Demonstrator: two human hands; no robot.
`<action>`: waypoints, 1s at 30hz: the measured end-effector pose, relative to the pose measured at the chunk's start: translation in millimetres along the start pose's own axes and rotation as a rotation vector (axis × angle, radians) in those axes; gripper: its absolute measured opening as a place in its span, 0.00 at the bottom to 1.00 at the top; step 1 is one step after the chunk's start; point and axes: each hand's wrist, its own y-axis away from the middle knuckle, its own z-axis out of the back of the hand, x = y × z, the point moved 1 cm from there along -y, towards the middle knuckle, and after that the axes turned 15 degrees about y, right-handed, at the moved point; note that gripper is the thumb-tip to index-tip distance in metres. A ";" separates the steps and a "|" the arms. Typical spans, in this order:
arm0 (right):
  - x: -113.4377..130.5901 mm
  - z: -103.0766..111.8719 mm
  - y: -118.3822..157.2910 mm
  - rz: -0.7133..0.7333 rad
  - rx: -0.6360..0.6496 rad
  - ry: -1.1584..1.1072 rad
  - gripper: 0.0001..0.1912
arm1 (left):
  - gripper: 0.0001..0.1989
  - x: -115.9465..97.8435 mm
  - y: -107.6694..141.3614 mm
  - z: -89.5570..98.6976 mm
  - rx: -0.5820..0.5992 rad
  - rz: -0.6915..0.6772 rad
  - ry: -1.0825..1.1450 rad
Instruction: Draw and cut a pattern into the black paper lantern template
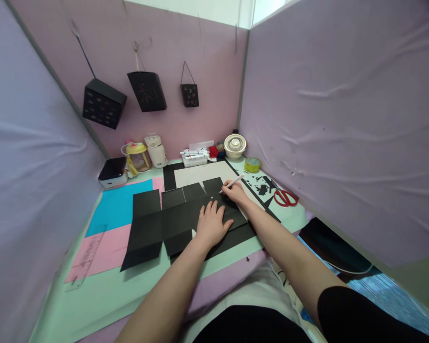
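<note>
A black paper cutout [180, 216] with folded panels and slit flaps lies spread over the table, on top of other sheets. My left hand [212, 221] rests flat on it with the fingers apart. To the right, my right hand [235, 192] grips a white pen [234, 182], its tip down at the black paper near the upper right flap. A small pale mark or bit shows on the paper between the two hands, too small to make out. Beneath the cutout lie a white sheet [214, 172] and a larger black sheet [236, 240].
Red scissors [286, 197], black paper scraps [262, 189] and a yellow tape roll [252, 165] lie right. A pen box [195, 159], lidded bowl [235, 145] and bottles [157, 151] stand behind. Left are blue paper [119, 207], pink paper [110, 252] and a clear ruler [87, 259].
</note>
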 end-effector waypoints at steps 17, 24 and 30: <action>1.9 0.0 -0.2 0.007 0.017 0.029 0.06 | 0.29 0.3 -0.2 -0.4 0.001 0.002 -0.010; 2.0 0.0 0.4 0.005 0.018 0.034 0.06 | 0.29 -0.8 0.0 0.8 0.007 0.006 -0.006; 3.2 0.4 0.4 0.015 0.016 0.048 0.06 | 0.29 -1.1 0.1 1.0 0.004 0.005 0.000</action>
